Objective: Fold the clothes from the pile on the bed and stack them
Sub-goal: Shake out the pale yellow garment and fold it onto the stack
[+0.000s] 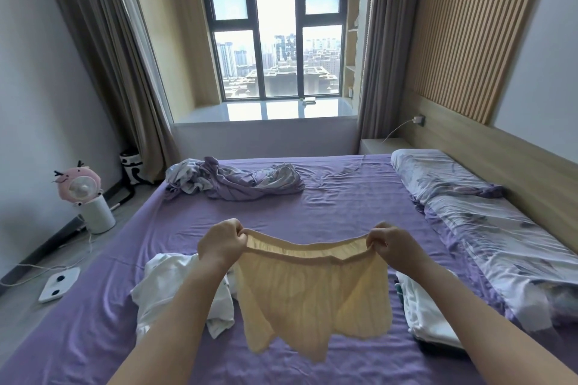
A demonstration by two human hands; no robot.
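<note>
Cream shorts (312,294) hang below both grips, left hand (220,244) and right hand (394,247) pinching the waistband ends.

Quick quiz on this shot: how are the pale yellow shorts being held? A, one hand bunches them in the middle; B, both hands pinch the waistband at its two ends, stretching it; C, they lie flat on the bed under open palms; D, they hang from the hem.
B: the left hand and right hand each pinch an end of the waistband, with the pale yellow shorts hanging above the bed.
</note>
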